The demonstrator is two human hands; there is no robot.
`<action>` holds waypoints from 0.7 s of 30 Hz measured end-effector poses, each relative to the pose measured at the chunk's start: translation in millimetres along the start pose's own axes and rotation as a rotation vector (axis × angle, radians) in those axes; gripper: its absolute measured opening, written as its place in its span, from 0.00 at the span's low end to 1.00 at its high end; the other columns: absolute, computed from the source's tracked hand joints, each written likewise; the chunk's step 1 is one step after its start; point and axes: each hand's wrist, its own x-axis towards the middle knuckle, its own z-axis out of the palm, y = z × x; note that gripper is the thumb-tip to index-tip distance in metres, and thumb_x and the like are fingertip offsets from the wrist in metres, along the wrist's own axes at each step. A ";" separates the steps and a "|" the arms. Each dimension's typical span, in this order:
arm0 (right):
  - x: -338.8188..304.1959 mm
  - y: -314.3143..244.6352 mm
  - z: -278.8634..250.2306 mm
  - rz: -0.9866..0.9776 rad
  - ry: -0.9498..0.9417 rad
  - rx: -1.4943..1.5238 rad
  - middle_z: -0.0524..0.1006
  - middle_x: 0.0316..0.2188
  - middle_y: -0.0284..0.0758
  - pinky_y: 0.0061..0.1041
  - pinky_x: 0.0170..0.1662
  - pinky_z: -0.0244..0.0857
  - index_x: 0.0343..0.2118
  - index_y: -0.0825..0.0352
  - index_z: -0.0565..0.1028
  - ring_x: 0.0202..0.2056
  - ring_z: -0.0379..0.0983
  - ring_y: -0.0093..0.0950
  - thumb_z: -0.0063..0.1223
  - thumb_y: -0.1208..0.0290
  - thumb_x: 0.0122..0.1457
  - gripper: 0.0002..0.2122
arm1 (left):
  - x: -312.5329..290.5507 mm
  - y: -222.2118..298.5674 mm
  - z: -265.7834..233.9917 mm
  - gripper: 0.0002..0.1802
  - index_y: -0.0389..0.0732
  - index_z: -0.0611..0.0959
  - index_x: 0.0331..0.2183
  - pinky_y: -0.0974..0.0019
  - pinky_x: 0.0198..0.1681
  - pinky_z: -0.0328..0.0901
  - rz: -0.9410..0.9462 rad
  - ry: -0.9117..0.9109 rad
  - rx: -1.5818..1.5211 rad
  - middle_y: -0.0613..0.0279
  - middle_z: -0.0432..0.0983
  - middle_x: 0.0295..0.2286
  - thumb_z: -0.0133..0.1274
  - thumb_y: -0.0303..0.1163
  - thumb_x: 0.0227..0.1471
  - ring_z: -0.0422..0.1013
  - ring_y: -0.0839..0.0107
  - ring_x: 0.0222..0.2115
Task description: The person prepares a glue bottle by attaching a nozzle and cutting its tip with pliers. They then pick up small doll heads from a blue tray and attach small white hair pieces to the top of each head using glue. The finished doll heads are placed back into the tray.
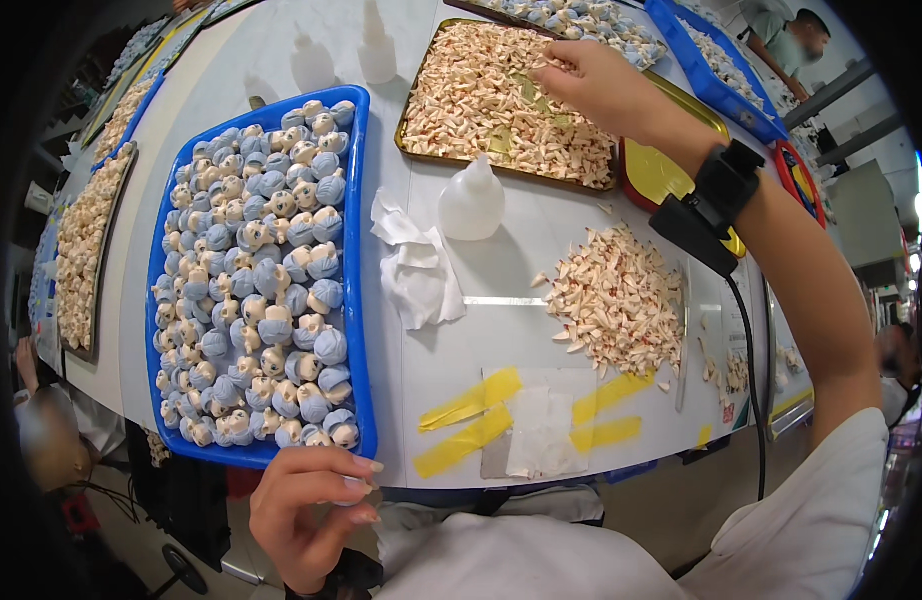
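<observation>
My right hand (589, 85) reaches over the far part of a dark-rimmed tray (501, 170) spread with small cream-coloured pointed pieces (481, 85). Its fingers are bent together just above them; whether a piece is between them cannot be seen. Close to my body, my left hand (311, 510) is curled with thumb and fingertips drawn together, and what it holds, if anything, is too small to make out. Beyond it stands a blue tray (361, 300) packed with small doll heads (271, 275) with light-blue hair. A loose heap of pointed pieces (621, 300) lies on the table at right.
A white squeeze bottle (471, 203) stands beside crumpled tissue (418, 270); more bottles (377, 50) are farther back. Yellow tape strips (466, 440) flank a white pad (541, 430) at the near edge. A yellow tray (661, 170) sits below my right forearm. Other people are nearby.
</observation>
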 end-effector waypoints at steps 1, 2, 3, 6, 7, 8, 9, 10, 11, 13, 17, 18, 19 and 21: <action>-3.9 -5.9 -2.7 0.050 -0.030 0.074 0.64 0.16 0.28 0.21 0.18 0.54 0.29 0.69 0.70 0.16 0.58 0.16 0.46 0.62 0.57 0.13 | -2.0 1.5 0.0 0.12 0.34 0.73 0.28 0.72 0.27 0.66 -0.007 0.010 -0.001 0.50 0.69 0.30 0.59 0.22 0.37 0.68 0.70 0.24; -10.1 -14.0 -8.7 0.101 -0.061 0.148 0.63 0.15 0.26 0.18 0.16 0.51 0.29 0.67 0.71 0.15 0.56 0.14 0.46 0.61 0.57 0.12 | -3.9 3.6 0.3 0.12 0.34 0.73 0.28 0.72 0.26 0.66 -0.013 0.019 -0.003 0.50 0.68 0.30 0.59 0.22 0.38 0.68 0.70 0.24; -22.7 -15.6 -16.3 0.177 -0.083 0.206 0.62 0.15 0.24 0.16 0.14 0.49 0.29 0.66 0.71 0.14 0.54 0.11 0.46 0.61 0.57 0.12 | -1.5 0.0 3.6 0.12 0.34 0.73 0.28 0.72 0.26 0.65 -0.013 0.007 -0.024 0.51 0.68 0.30 0.59 0.22 0.38 0.68 0.70 0.24; -60.0 -28.7 -34.0 0.295 -0.126 0.326 0.63 0.15 0.22 0.12 0.12 0.46 0.31 0.63 0.72 0.13 0.52 0.09 0.47 0.61 0.57 0.11 | -2.3 0.3 10.0 0.14 0.36 0.76 0.27 0.68 0.30 0.67 -0.052 0.053 -0.064 0.53 0.72 0.28 0.61 0.19 0.32 0.73 0.64 0.28; -73.8 -34.9 -37.4 0.341 -0.161 0.369 0.63 0.15 0.22 0.12 0.12 0.47 0.31 0.64 0.72 0.13 0.52 0.09 0.47 0.61 0.57 0.11 | -4.0 -0.1 10.4 0.14 0.36 0.76 0.27 0.68 0.29 0.67 -0.047 0.048 -0.061 0.52 0.72 0.28 0.61 0.19 0.33 0.72 0.64 0.28; -87.9 -38.9 -34.1 0.343 -0.167 0.356 0.63 0.15 0.22 0.11 0.13 0.47 0.32 0.63 0.73 0.13 0.52 0.08 0.46 0.61 0.58 0.11 | -6.1 -0.6 8.9 0.14 0.36 0.75 0.27 0.68 0.29 0.67 -0.047 0.046 -0.052 0.52 0.72 0.28 0.60 0.19 0.33 0.72 0.65 0.28; -102.9 -42.7 -29.6 0.344 -0.174 0.343 0.63 0.15 0.22 0.11 0.13 0.47 0.32 0.63 0.73 0.13 0.52 0.08 0.46 0.61 0.58 0.10 | -8.1 -1.2 8.5 0.14 0.36 0.75 0.27 0.68 0.29 0.67 -0.047 0.045 -0.043 0.52 0.72 0.28 0.60 0.19 0.33 0.72 0.65 0.28; -118.0 -46.7 -28.0 0.350 -0.174 0.324 0.63 0.15 0.21 0.10 0.13 0.47 0.33 0.63 0.73 0.13 0.53 0.08 0.46 0.61 0.58 0.10 | -8.7 -1.4 9.5 0.14 0.35 0.75 0.28 0.69 0.29 0.68 -0.057 0.048 -0.072 0.51 0.72 0.28 0.60 0.19 0.34 0.72 0.65 0.28; -130.3 -48.9 -24.6 0.271 -0.196 0.253 0.63 0.14 0.23 0.13 0.16 0.51 0.34 0.65 0.73 0.15 0.57 0.09 0.46 0.63 0.58 0.10 | -9.0 -0.9 10.6 0.14 0.35 0.75 0.28 0.69 0.29 0.67 -0.052 0.045 -0.062 0.51 0.72 0.28 0.60 0.19 0.34 0.72 0.65 0.28; -150.8 -48.5 -10.6 0.180 -0.176 0.160 0.66 0.16 0.30 0.20 0.22 0.57 0.34 0.68 0.72 0.18 0.64 0.19 0.46 0.67 0.56 0.10 | -8.3 -0.9 13.4 0.14 0.35 0.75 0.28 0.69 0.29 0.67 -0.037 0.032 -0.044 0.50 0.72 0.28 0.60 0.19 0.34 0.72 0.65 0.28; -170.6 -49.7 11.9 -0.021 -0.056 -0.035 0.70 0.26 0.42 0.34 0.30 0.62 0.33 0.69 0.70 0.28 0.69 0.39 0.46 0.68 0.54 0.09 | -7.9 1.5 20.5 0.14 0.35 0.75 0.28 0.69 0.30 0.67 -0.027 0.008 -0.064 0.51 0.73 0.28 0.60 0.19 0.32 0.72 0.65 0.28; -174.2 -53.6 13.7 -0.010 -0.062 -0.054 0.70 0.27 0.42 0.35 0.31 0.62 0.34 0.69 0.70 0.29 0.68 0.41 0.45 0.68 0.54 0.09 | -8.3 1.2 20.9 0.14 0.35 0.75 0.28 0.69 0.30 0.67 -0.027 0.002 -0.047 0.51 0.73 0.28 0.61 0.19 0.32 0.72 0.65 0.28; -175.7 -56.5 14.2 -0.002 -0.067 -0.071 0.70 0.29 0.42 0.36 0.33 0.62 0.35 0.68 0.70 0.30 0.67 0.44 0.45 0.69 0.54 0.10 | -8.7 1.7 20.3 0.15 0.35 0.76 0.27 0.69 0.31 0.67 -0.026 -0.002 -0.028 0.51 0.73 0.28 0.61 0.19 0.32 0.72 0.65 0.28; -175.8 -59.3 12.4 -0.029 -0.090 -0.072 0.69 0.30 0.42 0.35 0.35 0.62 0.37 0.68 0.69 0.31 0.68 0.43 0.45 0.68 0.54 0.11 | -8.7 3.4 20.8 0.15 0.35 0.76 0.27 0.68 0.31 0.66 -0.030 -0.002 -0.011 0.51 0.73 0.28 0.61 0.19 0.31 0.72 0.65 0.28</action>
